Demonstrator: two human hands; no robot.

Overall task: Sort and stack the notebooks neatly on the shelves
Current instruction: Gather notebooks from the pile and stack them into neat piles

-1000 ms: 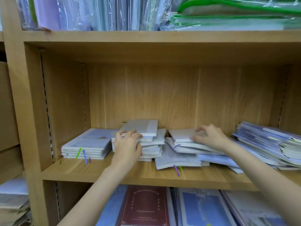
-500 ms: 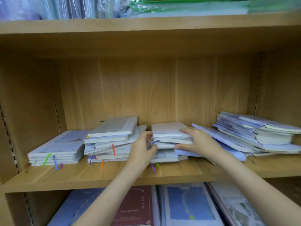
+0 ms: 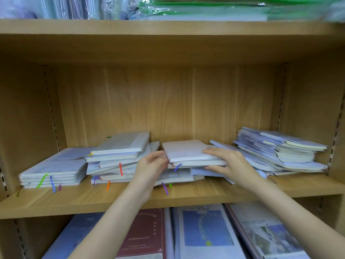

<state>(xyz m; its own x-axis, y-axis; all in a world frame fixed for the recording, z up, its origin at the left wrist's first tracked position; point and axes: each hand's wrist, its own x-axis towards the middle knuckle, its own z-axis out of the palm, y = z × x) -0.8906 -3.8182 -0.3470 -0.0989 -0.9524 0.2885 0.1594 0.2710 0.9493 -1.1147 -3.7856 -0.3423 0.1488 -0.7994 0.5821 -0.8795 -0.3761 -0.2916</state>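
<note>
Pale lilac-white notebooks lie in several piles on the wooden shelf [image 3: 186, 195]. A neat stack [image 3: 54, 169] sits at the left, a crooked stack [image 3: 119, 157] beside it, a small middle pile [image 3: 186, 152] in the centre, and a slanted heap [image 3: 283, 152] at the right. My left hand [image 3: 151, 169] grips the left edge of the middle pile's top notebooks. On the pile's right side my right hand [image 3: 229, 163] holds them, fingers on the cover and thumb under the front edge. Coloured ribbon markers hang from several notebooks.
The shelf above [image 3: 168, 28] carries plastic-wrapped packs and a green-trimmed pouch [image 3: 205, 8]. Below, larger books lie flat, among them a dark red one [image 3: 143, 234] and a blue-and-white one [image 3: 203, 232]. The side panels [image 3: 28, 113] bound the bay.
My left hand left the crooked stack and moved right to the middle pile's left edge. My right hand now clasps that pile from the right. The camera view shifted right and closer.
</note>
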